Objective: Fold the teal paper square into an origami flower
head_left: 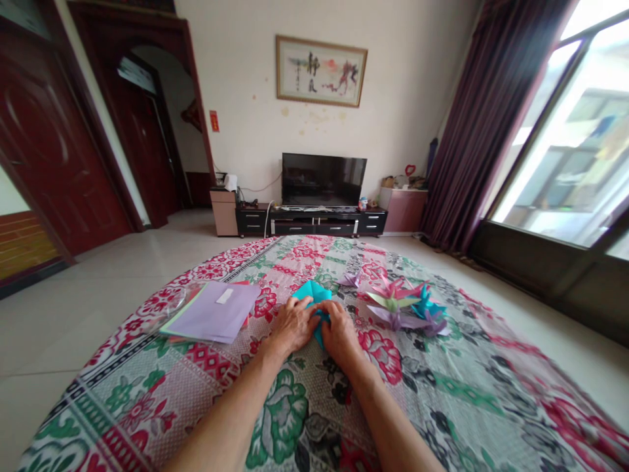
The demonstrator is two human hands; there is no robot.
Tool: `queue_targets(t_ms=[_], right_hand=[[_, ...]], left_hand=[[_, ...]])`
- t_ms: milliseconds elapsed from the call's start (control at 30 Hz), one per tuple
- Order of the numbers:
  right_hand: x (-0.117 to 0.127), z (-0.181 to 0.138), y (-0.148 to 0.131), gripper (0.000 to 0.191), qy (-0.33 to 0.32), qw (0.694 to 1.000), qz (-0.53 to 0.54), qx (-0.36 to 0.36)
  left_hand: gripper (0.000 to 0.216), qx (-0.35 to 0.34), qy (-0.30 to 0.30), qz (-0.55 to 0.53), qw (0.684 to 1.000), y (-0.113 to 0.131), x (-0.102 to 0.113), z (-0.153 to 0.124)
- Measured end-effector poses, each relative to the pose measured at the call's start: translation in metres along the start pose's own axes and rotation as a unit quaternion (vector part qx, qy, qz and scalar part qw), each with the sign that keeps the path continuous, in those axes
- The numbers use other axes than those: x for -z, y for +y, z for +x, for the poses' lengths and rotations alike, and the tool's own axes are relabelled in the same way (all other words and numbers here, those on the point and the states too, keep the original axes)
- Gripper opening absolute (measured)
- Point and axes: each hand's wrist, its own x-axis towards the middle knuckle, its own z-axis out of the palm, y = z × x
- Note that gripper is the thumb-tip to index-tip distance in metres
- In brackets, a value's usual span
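Note:
A turquoise sheet of folding paper, partly folded, lies on the flowered tablecloth in front of me. My left hand presses on its left side, fingers bent over the paper. From the right, my right hand grips the lower part with thumb and fingers close together. Both hands meet near the middle, so part of the folds is hidden. To the left rests a stack of coloured paper, a purple sheet on top with a small white label.
Several folded paper cranes in pink, green, purple and blue sit on the right. A purple one stands nearer the middle. Beyond the round table are a television, a low cabinet and a dark curtain.

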Motion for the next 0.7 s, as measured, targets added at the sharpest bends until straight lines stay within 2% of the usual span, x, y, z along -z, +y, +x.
queue_targets(t_ms=[300, 500, 700], right_hand=[[0.006, 0.0, 0.004, 0.037, -0.021, 1.0, 0.005, 0.02], [0.015, -0.002, 0.007, 0.034, -0.063, 0.995, -0.073, -0.002], [0.013, -0.004, 0.009, 0.032, -0.082, 0.991, -0.107, 0.011]], left_hand=[[0.036, 0.011, -0.008, 0.012, 1.0, 0.003, 0.0, 0.0], [0.032, -0.015, 0.019, 0.013, 1.0, -0.001, -0.006, 0.001], [0.033, -0.021, 0.036, 0.015, 0.999, -0.004, -0.012, 0.002]])
